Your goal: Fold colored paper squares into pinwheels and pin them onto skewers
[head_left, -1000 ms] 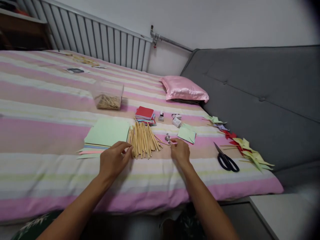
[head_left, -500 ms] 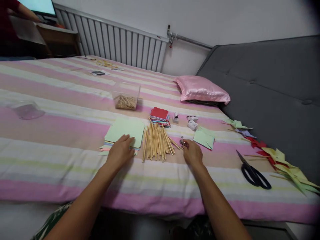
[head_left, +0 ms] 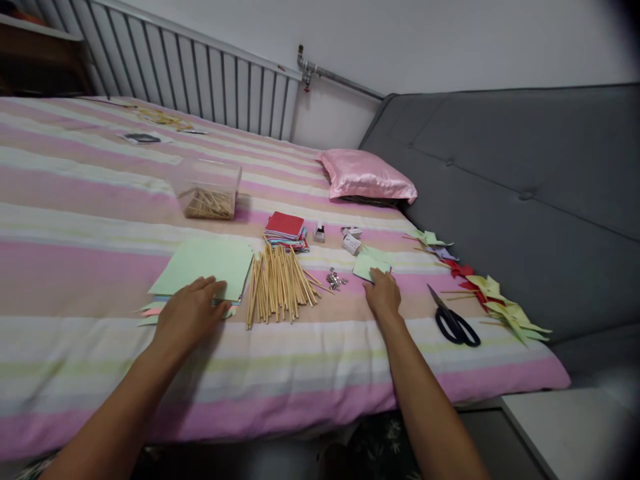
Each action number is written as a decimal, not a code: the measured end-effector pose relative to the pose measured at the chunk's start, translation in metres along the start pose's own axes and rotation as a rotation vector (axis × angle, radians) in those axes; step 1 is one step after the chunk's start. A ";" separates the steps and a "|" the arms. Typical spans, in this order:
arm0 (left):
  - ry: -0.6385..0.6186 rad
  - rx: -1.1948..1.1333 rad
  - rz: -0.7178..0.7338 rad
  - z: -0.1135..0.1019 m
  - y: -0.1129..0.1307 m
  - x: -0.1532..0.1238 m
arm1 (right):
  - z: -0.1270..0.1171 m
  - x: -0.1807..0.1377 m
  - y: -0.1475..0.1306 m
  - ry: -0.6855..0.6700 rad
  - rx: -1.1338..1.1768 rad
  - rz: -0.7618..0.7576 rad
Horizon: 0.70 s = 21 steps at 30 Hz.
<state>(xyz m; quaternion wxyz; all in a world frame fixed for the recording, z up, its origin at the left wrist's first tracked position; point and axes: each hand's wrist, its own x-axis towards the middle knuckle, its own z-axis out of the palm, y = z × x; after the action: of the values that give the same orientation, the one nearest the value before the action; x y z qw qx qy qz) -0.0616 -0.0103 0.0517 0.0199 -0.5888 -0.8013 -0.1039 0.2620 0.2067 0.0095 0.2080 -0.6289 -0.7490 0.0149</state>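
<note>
My left hand [head_left: 187, 312] lies flat with fingers spread on the near edge of a stack of coloured paper sheets [head_left: 205, 263], pale green on top. A pile of wooden sticks [head_left: 277, 280] lies just right of that stack. My right hand [head_left: 383, 295] rests on the bed with its fingertips touching the near edge of a folded green paper piece [head_left: 371, 263]. A small heap of metal pins [head_left: 336, 279] lies between the sticks and my right hand. Neither hand holds anything.
Black scissors [head_left: 454, 320] lie right of my right hand. Finished paper pinwheels [head_left: 493, 300] line the bed's right edge by the grey headboard [head_left: 525, 173]. A red paper stack [head_left: 285, 228], a clear box of sticks [head_left: 209, 190] and a pink pillow [head_left: 365, 175] lie farther back.
My right hand left the metal pins and moved right to the folded green paper. My left hand shifted left from the sticks onto the paper stack. The camera swung about.
</note>
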 end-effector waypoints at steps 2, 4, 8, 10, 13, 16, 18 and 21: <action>0.004 0.007 0.004 -0.001 -0.001 0.001 | 0.004 0.002 0.010 -0.024 -0.016 -0.025; -0.008 0.018 -0.007 0.000 -0.003 0.002 | 0.008 0.004 0.017 -0.031 -0.028 -0.033; -0.033 0.039 -0.050 0.003 -0.006 0.005 | 0.013 0.006 0.023 -0.039 -0.030 -0.035; -0.022 0.044 -0.081 0.003 -0.006 0.005 | 0.014 0.007 0.024 -0.040 -0.012 -0.040; -0.015 0.042 -0.104 0.002 -0.005 0.004 | 0.013 0.009 0.025 -0.030 0.043 -0.030; -0.027 0.048 -0.106 0.001 -0.005 0.004 | 0.012 0.011 0.029 -0.016 0.127 0.009; -0.043 0.058 -0.107 0.001 -0.005 0.005 | 0.012 0.013 0.032 -0.010 0.189 0.037; -0.067 0.064 -0.108 0.000 -0.005 0.006 | 0.015 0.016 0.038 0.001 0.276 0.059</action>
<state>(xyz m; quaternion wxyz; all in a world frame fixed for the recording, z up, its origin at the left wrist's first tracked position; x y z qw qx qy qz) -0.0682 -0.0065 0.0516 0.0064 -0.5470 -0.8350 -0.0593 0.2907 0.2337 -0.0100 0.2924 -0.6161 -0.7209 0.1239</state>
